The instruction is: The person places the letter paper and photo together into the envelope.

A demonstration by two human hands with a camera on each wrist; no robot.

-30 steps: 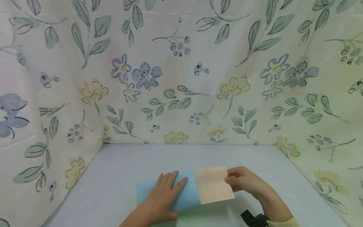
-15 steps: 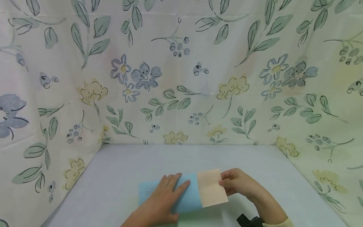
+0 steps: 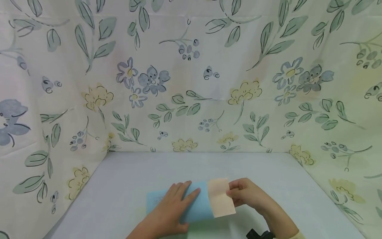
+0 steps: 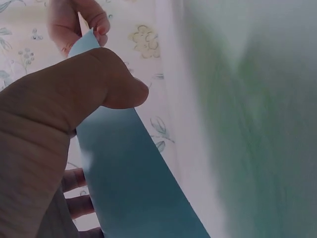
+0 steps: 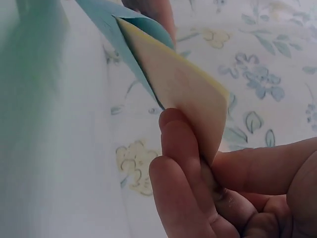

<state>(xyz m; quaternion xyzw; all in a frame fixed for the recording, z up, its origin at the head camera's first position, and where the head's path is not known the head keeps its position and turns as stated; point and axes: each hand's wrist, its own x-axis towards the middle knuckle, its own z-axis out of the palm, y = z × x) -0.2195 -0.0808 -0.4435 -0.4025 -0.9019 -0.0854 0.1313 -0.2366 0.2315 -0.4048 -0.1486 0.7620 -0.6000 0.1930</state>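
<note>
A light blue paper envelope [image 3: 203,207] is held raised at a slant over the table, with some small print showing at its left end. My left hand [image 3: 168,210] grips it, fingers spread over one face and thumb on the other, as the left wrist view shows. Out of its open right end sticks a cream card [image 3: 221,199], part of it hidden inside. My right hand [image 3: 248,196] pinches the card's outer edge between thumb and fingers. In the right wrist view the envelope's mouth gapes around the card [image 5: 185,91], which has a yellowish edge.
A white table [image 3: 125,172] lies beneath, with a greenish tint below the envelope. Floral cloth [image 3: 185,83] hangs behind it and along both sides. A black device [image 3: 260,234] is worn at the right wrist.
My right hand has moved left, and the cream card has slid further into the blue envelope, so less of it shows. The left hand keeps its grip, shifted only slightly.
</note>
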